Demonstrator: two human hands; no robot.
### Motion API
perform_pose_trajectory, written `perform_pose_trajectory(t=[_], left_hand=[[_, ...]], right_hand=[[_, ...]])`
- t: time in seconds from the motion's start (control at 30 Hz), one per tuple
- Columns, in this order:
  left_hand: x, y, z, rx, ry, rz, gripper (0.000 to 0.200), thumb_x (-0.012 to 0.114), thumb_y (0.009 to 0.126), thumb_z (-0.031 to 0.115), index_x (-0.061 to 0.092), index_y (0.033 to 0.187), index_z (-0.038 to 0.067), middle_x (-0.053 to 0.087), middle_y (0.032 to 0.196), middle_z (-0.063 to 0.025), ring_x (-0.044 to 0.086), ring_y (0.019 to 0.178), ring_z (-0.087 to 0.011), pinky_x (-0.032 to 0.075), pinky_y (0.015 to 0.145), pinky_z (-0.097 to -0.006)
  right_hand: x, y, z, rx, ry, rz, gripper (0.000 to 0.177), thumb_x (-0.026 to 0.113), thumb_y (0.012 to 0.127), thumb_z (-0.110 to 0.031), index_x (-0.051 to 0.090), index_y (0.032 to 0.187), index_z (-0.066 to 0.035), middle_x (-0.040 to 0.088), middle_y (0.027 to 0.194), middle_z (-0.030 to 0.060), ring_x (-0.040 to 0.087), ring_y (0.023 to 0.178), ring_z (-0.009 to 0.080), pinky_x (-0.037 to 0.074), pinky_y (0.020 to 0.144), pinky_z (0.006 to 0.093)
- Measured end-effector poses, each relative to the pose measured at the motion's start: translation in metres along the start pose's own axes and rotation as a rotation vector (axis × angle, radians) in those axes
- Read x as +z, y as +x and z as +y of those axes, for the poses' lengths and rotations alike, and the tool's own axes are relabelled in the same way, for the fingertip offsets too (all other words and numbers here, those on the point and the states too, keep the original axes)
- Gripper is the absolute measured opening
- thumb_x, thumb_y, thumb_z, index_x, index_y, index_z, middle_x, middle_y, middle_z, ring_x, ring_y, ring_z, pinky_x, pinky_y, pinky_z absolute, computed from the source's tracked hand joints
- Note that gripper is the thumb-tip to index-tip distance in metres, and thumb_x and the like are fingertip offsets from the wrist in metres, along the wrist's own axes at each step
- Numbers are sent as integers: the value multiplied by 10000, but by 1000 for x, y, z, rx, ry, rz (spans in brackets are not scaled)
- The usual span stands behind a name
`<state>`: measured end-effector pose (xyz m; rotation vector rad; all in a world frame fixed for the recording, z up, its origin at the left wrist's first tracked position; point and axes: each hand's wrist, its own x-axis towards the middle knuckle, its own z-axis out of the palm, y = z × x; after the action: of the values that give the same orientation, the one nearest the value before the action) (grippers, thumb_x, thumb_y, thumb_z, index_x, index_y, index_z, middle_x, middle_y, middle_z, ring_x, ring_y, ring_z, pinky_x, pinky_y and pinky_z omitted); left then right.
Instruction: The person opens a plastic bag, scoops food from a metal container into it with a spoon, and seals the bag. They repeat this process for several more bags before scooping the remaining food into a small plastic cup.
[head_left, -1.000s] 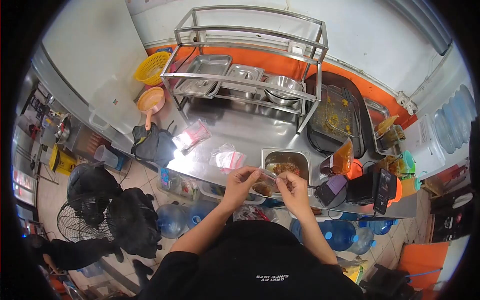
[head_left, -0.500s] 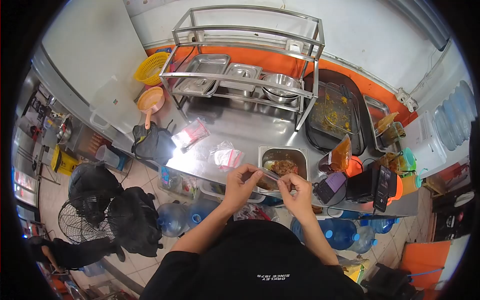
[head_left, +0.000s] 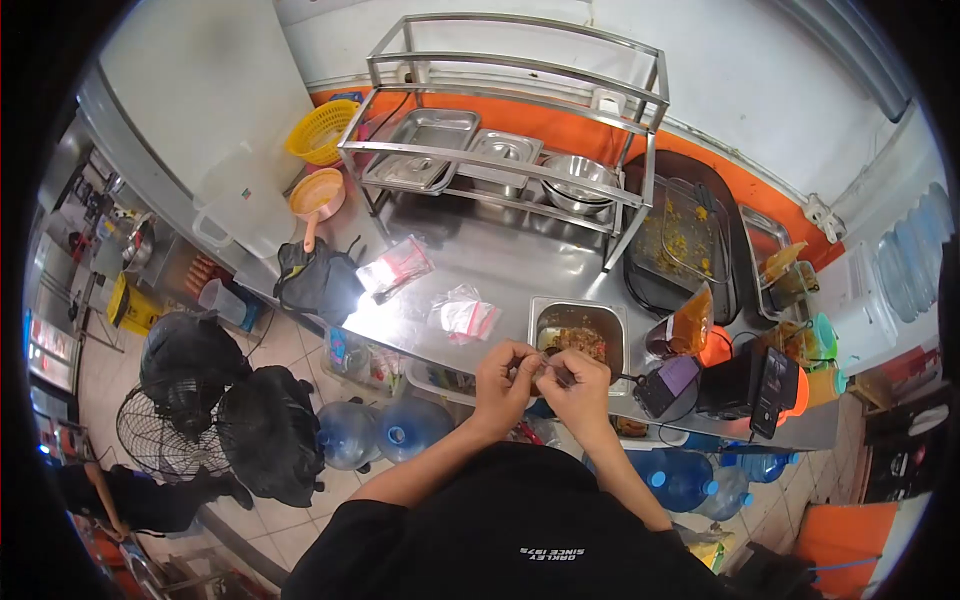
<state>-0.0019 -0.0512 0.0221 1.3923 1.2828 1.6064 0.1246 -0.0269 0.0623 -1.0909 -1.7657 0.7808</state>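
Note:
My left hand (head_left: 505, 388) and my right hand (head_left: 577, 388) are close together at the counter's front edge, fingertips pinched. Between them is a thin, see-through piece that looks like a small clear plastic bag, mostly hidden by the fingers. Just beyond the hands sits a steel pan (head_left: 580, 302) holding chopped, reddish-brown food (head_left: 573, 342). To its left lie clear plastic bags with red strips (head_left: 468, 316). Another pack of clear bags (head_left: 398, 268) lies farther left, beside a bright glare.
A steel rack (head_left: 505, 160) stands at the back over lidded pans and bowls. Right of the steel pan are a bag of orange sauce (head_left: 686, 320), a purple-screened device (head_left: 668, 385) and a phone (head_left: 774, 392). Water jugs (head_left: 415, 428) stand below; another person (head_left: 140, 495) is at lower left.
My hands have come together, and the clear strip that stretched between them is now mostly covered by fingers. The view has shifted slightly, moving the counter items right in frame.

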Motion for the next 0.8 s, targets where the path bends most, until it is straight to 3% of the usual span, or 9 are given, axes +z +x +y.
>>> perform_pose_trajectory(t=[0.07,0.13,0.2,0.27,0.4,0.47,0.53,0.67,0.8], left_hand=[[-6,4,13,-235,-135,135,81,579,924,72,555,880,8,542,766,8,514,676,-46,454,614,-211],[-23,20,-2,-121,6,172,109,579,916,91,576,889,-14,560,779,-31,545,709,-96,454,656,-235],[-45,52,8,-389,-319,328,105,548,936,98,574,917,-2,564,799,-26,530,707,-92,446,654,-237],[-55,79,-35,-190,-110,289,149,511,959,136,560,967,-4,570,826,-30,561,765,-108,462,707,-260],[-52,101,-81,-187,-158,346,271,462,987,226,576,1030,-16,595,969,-97,562,963,-204,451,837,-340],[-70,78,-114,-120,155,307,218,555,925,173,587,1039,-10,600,1030,-145,552,977,-264,447,855,-368],[-83,50,-162,49,815,174,172,623,824,92,610,965,-4,593,1008,-174,556,954,-321,439,845,-387],[-94,34,-175,16,695,107,134,665,750,33,631,876,2,603,956,-152,536,953,-340,429,846,-405],[-72,47,-107,210,622,350,99,702,721,25,652,804,48,621,978,-103,534,1001,-312,412,881,-411]], right_hand=[[-2,-3,3,3,-15,5,75,642,693,8,578,724,34,552,622,102,547,533,152,438,512,279],[-8,-8,19,35,-28,18,68,633,674,16,574,705,29,536,591,87,524,518,133,420,502,260],[-17,-11,39,29,-41,57,57,628,674,17,573,689,22,532,574,65,498,513,104,396,494,241],[-22,-15,47,142,-2,93,49,619,677,20,570,678,17,537,574,46,481,525,78,381,493,233],[-22,-15,48,187,104,90,28,595,733,10,585,707,16,535,591,10,462,550,51,371,500,221],[-24,-17,55,186,107,92,26,592,745,7,591,721,16,537,599,6,460,557,46,370,506,216],[-22,-18,57,190,108,92,27,588,758,5,597,736,17,539,607,2,458,564,42,370,511,211],[-14,-18,52,234,181,72,50,616,800,-7,609,757,18,536,620,-7,447,570,32,349,507,202],[-4,-13,54,176,194,94,66,643,830,-26,628,785,21,528,624,-17,434,569,27,330,498,203]])
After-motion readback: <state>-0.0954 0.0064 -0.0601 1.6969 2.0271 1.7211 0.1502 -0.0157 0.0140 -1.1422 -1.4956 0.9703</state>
